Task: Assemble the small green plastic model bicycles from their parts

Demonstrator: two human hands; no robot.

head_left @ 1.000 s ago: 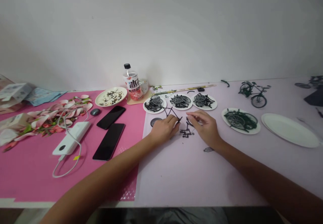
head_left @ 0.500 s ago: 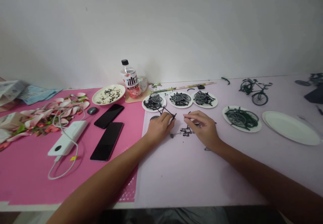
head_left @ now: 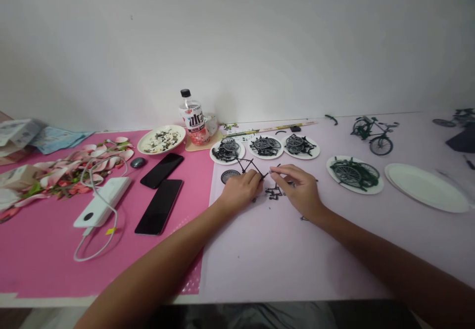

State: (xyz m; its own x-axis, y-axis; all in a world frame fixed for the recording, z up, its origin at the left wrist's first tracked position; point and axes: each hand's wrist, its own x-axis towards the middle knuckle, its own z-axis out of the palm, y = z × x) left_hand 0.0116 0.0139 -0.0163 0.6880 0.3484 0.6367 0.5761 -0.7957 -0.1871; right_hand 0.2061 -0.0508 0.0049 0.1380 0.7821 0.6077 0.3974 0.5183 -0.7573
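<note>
My left hand (head_left: 243,188) is closed on a thin black toy bicycle frame (head_left: 246,162), whose bars stick out beyond the fingers. Close to its right, my right hand (head_left: 299,185) pinches with thumb and forefinger; whatever is between the fingertips is too small to make out. Those fingertips are near the right end of the frame. A small spoked wheel (head_left: 230,175) lies just behind my left hand. Between the hands, several small black bicycle parts (head_left: 273,193) rest on the pale tabletop. Behind them stand three small white plates (head_left: 253,154) heaped with black wheels and parts.
A finished-looking toy bicycle (head_left: 374,133) stands at the back right. Nearer are a plate of dark green parts (head_left: 354,174) and stacked white plates (head_left: 426,188). On the pink left side are a bottle (head_left: 195,121), two phones (head_left: 159,208), a white power bank (head_left: 102,203) and petals (head_left: 81,168).
My left hand has moved right with the bicycle frame, toward my right fingertips, uncovering more of the wheel behind it. My right hand has barely moved. The view has shifted slightly.
</note>
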